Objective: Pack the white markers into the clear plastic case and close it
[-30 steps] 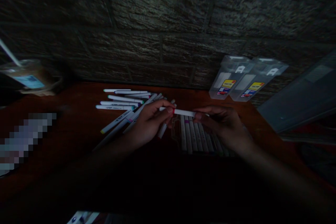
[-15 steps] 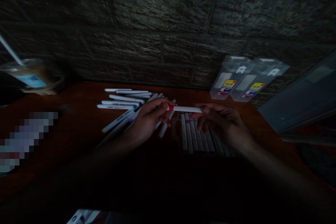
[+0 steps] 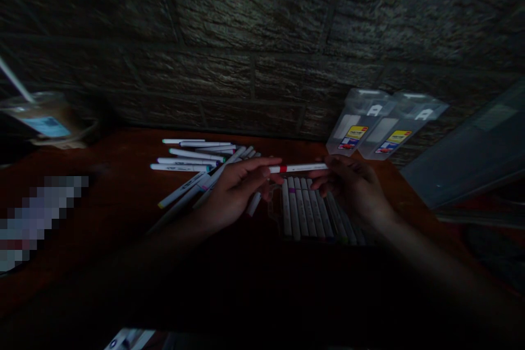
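Between my two hands a white marker with a red band is held level above the table. My left hand pinches its left end between thumb and fingers. At the other end, my right hand is closed on the tip. Below and in front of my right hand, several white markers stand side by side in a row in a clear case, partly covered by that hand. A loose pile of white markers with coloured ends lies to the left, some of it hidden behind my left hand.
Two clear plastic cases with yellow and blue labels lean against the dark stone wall. On the far left is a cup with a straw. A pixelated item lies on the brown table. A grey panel rises at right.
The marker has shifted slightly right and rolled, so printing now shows on its barrel. My right hand has moved a little right; the left fingers have straightened somewhat.
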`<state>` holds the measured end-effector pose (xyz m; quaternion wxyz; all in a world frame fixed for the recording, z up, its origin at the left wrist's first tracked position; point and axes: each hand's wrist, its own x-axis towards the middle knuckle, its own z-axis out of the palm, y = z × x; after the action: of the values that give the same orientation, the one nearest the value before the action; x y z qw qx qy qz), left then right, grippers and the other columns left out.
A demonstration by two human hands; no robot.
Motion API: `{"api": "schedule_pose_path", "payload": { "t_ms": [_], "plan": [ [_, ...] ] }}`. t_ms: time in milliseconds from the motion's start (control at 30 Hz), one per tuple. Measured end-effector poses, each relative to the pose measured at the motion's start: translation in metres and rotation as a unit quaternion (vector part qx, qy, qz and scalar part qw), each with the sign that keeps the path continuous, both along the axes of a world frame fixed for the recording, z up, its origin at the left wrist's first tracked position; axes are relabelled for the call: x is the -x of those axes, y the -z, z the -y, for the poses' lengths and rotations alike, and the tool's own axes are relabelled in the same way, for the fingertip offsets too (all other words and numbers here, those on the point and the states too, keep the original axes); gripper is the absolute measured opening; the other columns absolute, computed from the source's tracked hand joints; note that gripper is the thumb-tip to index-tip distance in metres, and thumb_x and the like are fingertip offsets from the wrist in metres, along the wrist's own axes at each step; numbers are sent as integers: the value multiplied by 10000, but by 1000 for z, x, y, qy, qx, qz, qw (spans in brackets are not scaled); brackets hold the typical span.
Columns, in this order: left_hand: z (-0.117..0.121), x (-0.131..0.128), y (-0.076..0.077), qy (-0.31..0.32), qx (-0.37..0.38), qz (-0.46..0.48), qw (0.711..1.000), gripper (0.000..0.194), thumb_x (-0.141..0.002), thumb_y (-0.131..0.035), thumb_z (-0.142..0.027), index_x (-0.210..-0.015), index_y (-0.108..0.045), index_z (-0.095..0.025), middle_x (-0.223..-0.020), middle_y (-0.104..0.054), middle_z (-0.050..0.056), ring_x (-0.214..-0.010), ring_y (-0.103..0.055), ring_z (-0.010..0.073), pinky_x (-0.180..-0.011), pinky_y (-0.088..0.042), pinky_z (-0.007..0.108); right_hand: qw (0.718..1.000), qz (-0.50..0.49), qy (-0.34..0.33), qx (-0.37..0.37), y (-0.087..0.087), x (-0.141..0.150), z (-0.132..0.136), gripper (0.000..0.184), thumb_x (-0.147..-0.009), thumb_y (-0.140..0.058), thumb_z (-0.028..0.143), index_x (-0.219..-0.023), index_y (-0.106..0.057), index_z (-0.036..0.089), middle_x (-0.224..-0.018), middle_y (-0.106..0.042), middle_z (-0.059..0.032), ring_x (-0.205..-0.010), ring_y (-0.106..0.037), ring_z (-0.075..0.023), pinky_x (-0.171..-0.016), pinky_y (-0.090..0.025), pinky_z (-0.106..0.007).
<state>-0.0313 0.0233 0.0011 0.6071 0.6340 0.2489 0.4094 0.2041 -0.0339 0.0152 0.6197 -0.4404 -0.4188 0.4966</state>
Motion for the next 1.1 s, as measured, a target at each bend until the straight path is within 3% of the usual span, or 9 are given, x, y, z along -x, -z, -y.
{"api": "schedule_pose_path", "payload": {
  "t_ms": [200,400,500,700,967,1100],
  "plan": [
    [-2,-2,0,-40,-26,-61,997,338,-980,-625,-322,-1230,-731,-121,-913,-797,89,-602,-655,123,-578,-542,248,996,79,2,-40,3,1,2,233,-814,-865,391,-834,-764,182,-749,-787,-48,-570,-721,-138,-484,-577,-215],
    [-1,-4,-2,-38,-49,-94,994,191,-916,-696,-281,-1044,-753,-150,-809,-764,39,-614,-669,125,-561,-541,226,985,167,1,-52,0,6,5,225,-761,-902,338,-833,-740,200,-663,-747,-7,-498,-658,-124,-440,-527,-223],
    [2,-4,-2,-36,-89,-111,989,127,-897,-723,-263,-963,-741,-156,-775,-734,13,-610,-661,127,-549,-525,226,968,242,7,-70,1,9,10,176,-765,-893,293,-824,-754,202,-634,-730,9,-491,-624,-111,-448,-497,-217],
    [9,-4,7,-29,-202,-123,971,92,-872,-779,-245,-887,-729,-169,-829,-747,13,-752,-690,151,-654,-518,250,924,350,-6,-154,5,16,19,96,-782,-869,215,-808,-777,220,-754,-789,-1,-666,-726,-152,-622,-580,-248],
    [11,-4,6,10,-188,-116,975,128,-941,-718,-261,-1035,-780,-200,-947,-795,40,-836,-730,182,-745,-568,294,931,339,-14,-138,1,20,21,72,-802,-868,264,-811,-797,267,-765,-799,5,-691,-744,-179,-673,-616,-302],
    [10,-5,1,-10,-153,-100,983,134,-940,-707,-258,-1029,-781,-191,-930,-790,52,-820,-730,198,-656,-565,274,945,305,8,-115,-1,21,19,86,-783,-879,309,-819,-813,267,-794,-811,-12,-694,-742,-195,-650,-615,-312]
  ]
}}
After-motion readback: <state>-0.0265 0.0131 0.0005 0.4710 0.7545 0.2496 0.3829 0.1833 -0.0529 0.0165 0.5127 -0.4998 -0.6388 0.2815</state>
